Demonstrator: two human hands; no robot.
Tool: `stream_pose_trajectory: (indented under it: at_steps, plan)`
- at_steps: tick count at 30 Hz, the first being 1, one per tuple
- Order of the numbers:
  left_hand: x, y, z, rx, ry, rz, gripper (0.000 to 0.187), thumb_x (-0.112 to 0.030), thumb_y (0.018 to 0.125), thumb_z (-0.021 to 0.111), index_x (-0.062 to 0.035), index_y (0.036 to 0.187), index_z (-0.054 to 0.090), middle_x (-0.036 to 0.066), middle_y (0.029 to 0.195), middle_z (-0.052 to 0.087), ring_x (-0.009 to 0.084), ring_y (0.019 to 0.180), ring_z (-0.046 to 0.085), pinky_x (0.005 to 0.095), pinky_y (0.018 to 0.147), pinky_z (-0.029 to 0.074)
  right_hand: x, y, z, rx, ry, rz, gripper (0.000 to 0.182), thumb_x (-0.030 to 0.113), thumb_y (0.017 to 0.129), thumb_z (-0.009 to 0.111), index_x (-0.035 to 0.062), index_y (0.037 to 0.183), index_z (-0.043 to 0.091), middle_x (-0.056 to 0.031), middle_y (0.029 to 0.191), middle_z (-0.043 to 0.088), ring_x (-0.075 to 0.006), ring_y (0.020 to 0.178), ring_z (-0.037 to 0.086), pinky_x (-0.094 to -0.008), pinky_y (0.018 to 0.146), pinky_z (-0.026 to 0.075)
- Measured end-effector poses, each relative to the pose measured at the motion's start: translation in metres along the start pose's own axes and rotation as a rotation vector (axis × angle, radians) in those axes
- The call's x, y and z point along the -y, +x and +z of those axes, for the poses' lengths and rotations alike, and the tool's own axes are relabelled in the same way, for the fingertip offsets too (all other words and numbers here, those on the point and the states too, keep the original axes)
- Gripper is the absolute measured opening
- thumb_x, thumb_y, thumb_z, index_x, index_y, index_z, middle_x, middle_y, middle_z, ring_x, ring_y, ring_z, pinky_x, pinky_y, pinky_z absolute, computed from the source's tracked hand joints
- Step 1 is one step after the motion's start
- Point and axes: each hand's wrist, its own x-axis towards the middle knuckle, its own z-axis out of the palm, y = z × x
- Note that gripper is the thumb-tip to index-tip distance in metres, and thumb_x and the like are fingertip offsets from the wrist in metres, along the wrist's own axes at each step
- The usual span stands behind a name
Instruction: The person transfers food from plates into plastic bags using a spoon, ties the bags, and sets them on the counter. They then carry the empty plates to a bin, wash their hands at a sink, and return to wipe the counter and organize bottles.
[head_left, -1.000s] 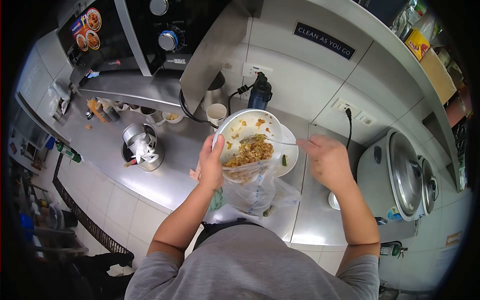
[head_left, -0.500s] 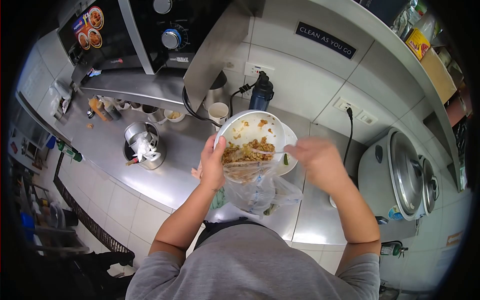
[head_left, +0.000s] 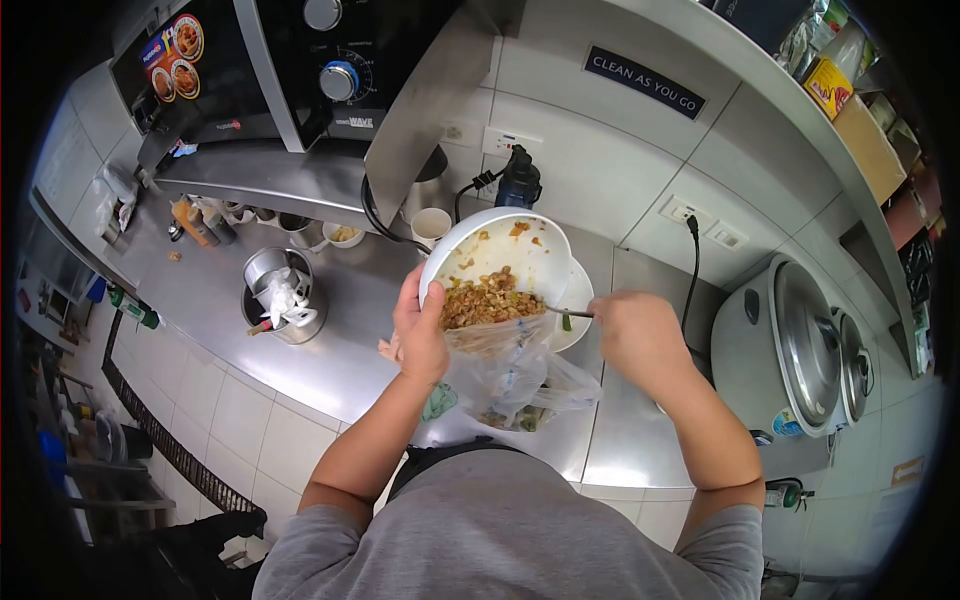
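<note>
My left hand [head_left: 421, 330] grips the left rim of a white bowl [head_left: 545, 250], thumb on the inside. The bowl tilts toward me, with chopped brown food [head_left: 492, 300] heaped at its lower side and bits stuck to its wall. A clear plastic bag [head_left: 500, 370] hangs at the bowl's near rim; something dark green shows at its bottom. My right hand [head_left: 642, 332] is closed around the handle of a spoon [head_left: 572, 313], whose head is hidden at the food. Behind the bowl, a second white dish [head_left: 579, 290] has a green piece on it.
A steel pot [head_left: 285, 310] with crumpled white plastic stands left on the steel counter [head_left: 355, 365]. A white mug [head_left: 431, 226] and dark bottle [head_left: 518, 182] are behind the bowl. A microwave [head_left: 300, 80] sits on a shelf above. A large lidded cooker [head_left: 770, 345] stands right.
My right hand has moved slightly down with the spoon. The food lies more gathered at the bowl's near side, and the upper wall shows fewer bits. The bowl is held in about the same place.
</note>
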Motion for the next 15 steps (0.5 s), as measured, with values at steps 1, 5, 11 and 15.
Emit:
stream_pose_trajectory:
  at_steps: [1,5,11,15]
  plan:
    - [0.003,0.003,0.0,0.01,0.024,0.013,0.049,-0.034,0.089,0.058,0.0004,0.122,0.047,0.008,0.115,0.056,0.0157,0.105,0.052,0.0303,0.093,0.039,0.001,0.003,0.001,0.01,0.01,-0.027,0.01,0.007,0.071,0.055,0.0026,0.077,0.062,-0.013,0.077,0.06,-0.0294,0.071,0.06,-0.0395,0.065,0.049]
    - [0.015,0.012,0.006,0.023,0.01,0.013,0.047,-0.029,0.088,0.061,0.0025,0.122,0.048,0.008,0.114,0.056,0.014,0.104,0.05,0.0282,0.093,0.038,0.01,0.008,0.005,-0.002,-0.081,-0.251,0.007,0.007,0.07,0.057,0.0028,0.075,0.06,-0.0113,0.074,0.059,-0.0288,0.069,0.06,-0.0385,0.064,0.049]
    - [0.028,0.022,0.006,-0.027,-0.132,-0.09,0.048,-0.029,0.089,0.06,0.0025,0.123,0.048,0.007,0.114,0.056,0.0144,0.104,0.051,0.0286,0.094,0.037,-0.006,0.002,-0.009,-0.114,-0.102,-0.32,0.019,0.004,0.066,0.057,0.0029,0.085,0.059,-0.0086,0.074,0.055,-0.0272,0.069,0.057,-0.0375,0.06,0.047]
    - [0.039,0.027,-0.007,0.062,-0.1,-0.072,0.047,-0.028,0.089,0.06,0.0029,0.123,0.048,0.007,0.115,0.056,0.0145,0.105,0.051,0.0287,0.093,0.038,-0.011,0.009,0.002,-0.234,-0.135,-0.221,0.027,0.006,0.067,0.058,0.0024,0.093,0.061,-0.008,0.077,0.055,-0.0255,0.072,0.057,-0.0356,0.061,0.047]
